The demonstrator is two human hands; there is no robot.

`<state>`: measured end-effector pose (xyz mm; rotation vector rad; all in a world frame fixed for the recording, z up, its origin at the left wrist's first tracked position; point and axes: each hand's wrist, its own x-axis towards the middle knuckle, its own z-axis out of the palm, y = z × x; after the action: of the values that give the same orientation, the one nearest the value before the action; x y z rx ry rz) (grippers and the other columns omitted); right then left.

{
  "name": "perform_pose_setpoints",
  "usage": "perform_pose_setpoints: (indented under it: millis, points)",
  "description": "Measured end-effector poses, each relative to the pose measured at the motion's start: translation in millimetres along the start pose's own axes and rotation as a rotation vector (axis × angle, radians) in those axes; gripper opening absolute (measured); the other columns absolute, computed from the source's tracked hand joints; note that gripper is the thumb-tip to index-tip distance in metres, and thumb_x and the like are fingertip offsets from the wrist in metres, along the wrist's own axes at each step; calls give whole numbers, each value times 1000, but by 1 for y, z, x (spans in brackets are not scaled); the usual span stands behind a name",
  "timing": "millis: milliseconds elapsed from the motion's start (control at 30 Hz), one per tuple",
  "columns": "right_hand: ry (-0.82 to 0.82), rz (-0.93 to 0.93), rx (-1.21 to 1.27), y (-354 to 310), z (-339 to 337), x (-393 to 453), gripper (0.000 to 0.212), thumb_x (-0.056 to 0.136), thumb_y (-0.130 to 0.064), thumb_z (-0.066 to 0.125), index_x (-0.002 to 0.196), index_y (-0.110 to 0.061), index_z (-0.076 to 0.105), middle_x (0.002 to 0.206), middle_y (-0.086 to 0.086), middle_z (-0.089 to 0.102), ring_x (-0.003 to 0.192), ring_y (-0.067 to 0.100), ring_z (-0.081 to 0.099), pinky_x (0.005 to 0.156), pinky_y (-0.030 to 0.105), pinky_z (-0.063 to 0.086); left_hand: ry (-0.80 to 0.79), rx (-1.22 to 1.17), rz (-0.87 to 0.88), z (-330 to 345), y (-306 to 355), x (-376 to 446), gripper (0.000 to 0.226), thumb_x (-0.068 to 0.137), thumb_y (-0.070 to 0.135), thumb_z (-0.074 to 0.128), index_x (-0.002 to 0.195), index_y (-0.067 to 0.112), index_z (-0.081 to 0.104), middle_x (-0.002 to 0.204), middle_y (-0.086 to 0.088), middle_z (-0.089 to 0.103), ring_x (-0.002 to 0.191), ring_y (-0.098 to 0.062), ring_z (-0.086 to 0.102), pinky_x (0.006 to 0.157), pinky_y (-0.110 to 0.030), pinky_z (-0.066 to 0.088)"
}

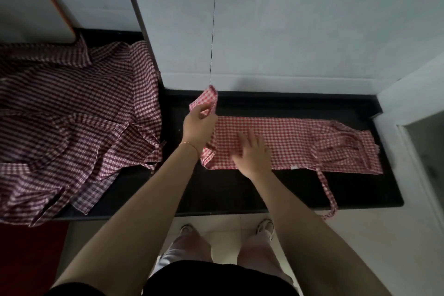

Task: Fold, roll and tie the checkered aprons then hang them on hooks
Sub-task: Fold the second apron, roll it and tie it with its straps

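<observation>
Pinching the left end of the folded red checkered apron point(288, 142) between thumb and fingers, the left hand point(198, 127) is lifting that end off the black worktop point(240, 190), seemingly to start the roll. Open and flat, the right hand point(252, 154) is pressing on the strip beside it, probably pinning the folds. One tie strap point(328, 196) is trailing over the front edge, while a darker checkered apron pile point(72, 122) is lying at the worktop's left end, waiting.

We find no readable text, label, brand, number or sign anywhere here; a small white tag on the red checkered apron point(288, 142) is too small to read.
</observation>
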<state>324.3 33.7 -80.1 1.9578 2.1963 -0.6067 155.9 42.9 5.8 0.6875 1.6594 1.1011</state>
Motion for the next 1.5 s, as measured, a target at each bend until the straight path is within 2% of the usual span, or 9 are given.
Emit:
perform_pose_setpoints:
  millis: [167, 300, 500, 633, 800, 967, 1233, 1433, 1500]
  points:
    - [-204, 30, 677, -45, -63, 5, 31, 106, -30, 41, 122, -10, 59, 121, 12, 66, 110, 30, 63, 92, 37, 48, -68, 180, 208, 33, 10, -27, 43, 90, 6, 57, 131, 20, 58, 82, 9, 60, 73, -3, 59, 61, -9, 47]
    - [-365, 227, 1549, -2, -115, -8, 72, 96, -67, 38, 116, -6, 69, 110, 13, 73, 98, 28, 69, 91, 43, 53, -99, 333, 260, 62, 12, -39, 46, 87, 9, 60, 130, 21, 59, 94, 6, 68, 84, -8, 66, 67, -16, 52]
    - [-172, 197, 1305, 69, -170, -3, 25, 97, -13, 54, 108, -1, 72, 105, 17, 74, 82, 22, 72, 70, 30, 58, -157, 342, 437, 138, 25, -62, 39, 87, 26, 59, 126, 24, 60, 89, 9, 64, 80, -12, 62, 72, -28, 54]
    - [-10, 310, 1185, 137, -188, 20, 26, 94, -20, 50, 95, -11, 74, 92, 8, 77, 91, 29, 72, 73, 33, 54, 75, 446, 540, 178, 29, -60, 30, 95, 24, 55, 125, 19, 59, 100, 6, 58, 73, -5, 51, 63, -21, 46]
    - [48, 236, 870, 208, -187, 48, 25, 101, -22, 45, 111, -16, 68, 106, 2, 70, 97, 21, 67, 88, 39, 54, 85, 738, 468, 218, -3, -38, 38, 91, 21, 57, 128, 13, 58, 130, -5, 52, 121, -21, 46, 104, -41, 41]
    - [15, 196, 702, 238, -177, 76, 26, 104, -26, 41, 119, -17, 61, 111, 0, 62, 94, 17, 58, 84, 34, 48, 72, 944, 355, 242, -33, -32, 49, 94, 29, 50, 142, 19, 46, 156, -5, 31, 148, -23, 19, 120, -48, 13]
    - [-199, 299, 527, 270, -148, 96, 27, 99, -29, 51, 103, -6, 65, 100, 9, 68, 86, 23, 66, 62, 28, 49, 20, 1076, 174, 255, -69, -28, 60, 100, 46, 39, 154, 33, 18, 165, -5, 5, 151, -32, -4, 119, -59, 2]
    - [-151, 417, 395, 273, -140, 91, 42, 95, -42, 48, 117, -9, 64, 131, 12, 51, 107, 27, 59, 82, 37, 55, -109, 1245, 159, 251, -87, -26, 74, 96, 66, 28, 154, 40, -9, 165, -2, -13, 150, -34, -16, 118, -59, -6]
    - [-195, 486, 467, 278, -139, 88, 35, 97, -39, 48, 105, -11, 67, 117, 9, 61, 90, 22, 64, 68, 31, 53, -146, 1290, 179, 252, -91, -27, 74, 95, 69, 24, 154, 41, -11, 165, -2, -13, 150, -32, -15, 118, -58, -6]
